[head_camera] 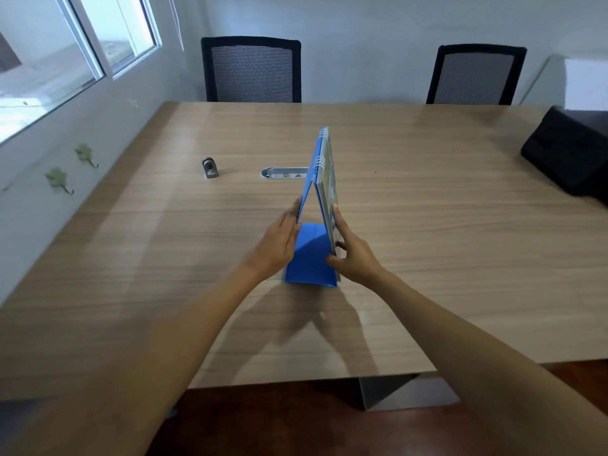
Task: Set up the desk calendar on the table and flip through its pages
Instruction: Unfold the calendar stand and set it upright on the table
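Observation:
A blue desk calendar point(311, 255) with a white spiral binding stands as a tent on the wooden table point(427, 225), seen end-on, its spine pointing away from me. My left hand point(279, 240) presses flat against the left blue panel. My right hand point(353, 255) holds the right panel with the printed pages, fingers along its near edge and thumb on the blue base flap. The page faces are turned sideways and mostly hidden.
A small metal bracket point(210, 167) and an oval cable grommet point(283, 173) sit mid-table behind the calendar. A black bag point(569, 153) lies at the right edge. Two mesh office chairs point(251, 70) stand at the far side. A window wall runs along the left.

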The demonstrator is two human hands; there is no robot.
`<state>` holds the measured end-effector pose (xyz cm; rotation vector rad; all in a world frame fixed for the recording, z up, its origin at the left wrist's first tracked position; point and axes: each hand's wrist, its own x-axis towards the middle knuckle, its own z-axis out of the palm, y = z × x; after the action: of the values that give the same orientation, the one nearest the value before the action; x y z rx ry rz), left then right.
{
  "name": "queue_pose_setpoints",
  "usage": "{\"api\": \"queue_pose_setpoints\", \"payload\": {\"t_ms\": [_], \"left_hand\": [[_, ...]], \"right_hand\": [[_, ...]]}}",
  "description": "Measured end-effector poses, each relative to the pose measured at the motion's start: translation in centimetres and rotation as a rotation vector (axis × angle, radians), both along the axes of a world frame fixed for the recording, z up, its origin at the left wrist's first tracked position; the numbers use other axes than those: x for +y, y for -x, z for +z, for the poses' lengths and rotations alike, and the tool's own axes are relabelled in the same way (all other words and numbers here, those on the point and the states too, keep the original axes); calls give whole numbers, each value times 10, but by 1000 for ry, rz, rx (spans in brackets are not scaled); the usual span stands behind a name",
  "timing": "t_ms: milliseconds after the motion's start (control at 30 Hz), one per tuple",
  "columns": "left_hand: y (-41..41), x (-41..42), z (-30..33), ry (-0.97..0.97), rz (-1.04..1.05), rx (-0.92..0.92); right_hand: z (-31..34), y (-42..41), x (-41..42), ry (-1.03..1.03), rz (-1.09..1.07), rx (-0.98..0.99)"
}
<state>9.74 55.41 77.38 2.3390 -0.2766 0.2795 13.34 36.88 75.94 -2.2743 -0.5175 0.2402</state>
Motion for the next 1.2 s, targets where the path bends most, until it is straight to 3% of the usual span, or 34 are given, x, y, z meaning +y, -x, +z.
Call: {"api": "queue_pose_setpoints", "payload": {"t_ms": [300,467,633,867,1200], "left_hand": [[24,-19,-10,149,150,193],[60,-69,-5,292,371,180],[68,-121,3,446,375,303],[50,-155,7,680,426,314],[33,-169,9,731,475,293]], "right_hand": [[6,-12,-34,-5,144,73],[33,-51,-45,-292,-72,411],[51,-104,-29,-451,-99,588],[73,-128,3,-408,-25,576],[74,-132,-5,-434,-3,591]]}}
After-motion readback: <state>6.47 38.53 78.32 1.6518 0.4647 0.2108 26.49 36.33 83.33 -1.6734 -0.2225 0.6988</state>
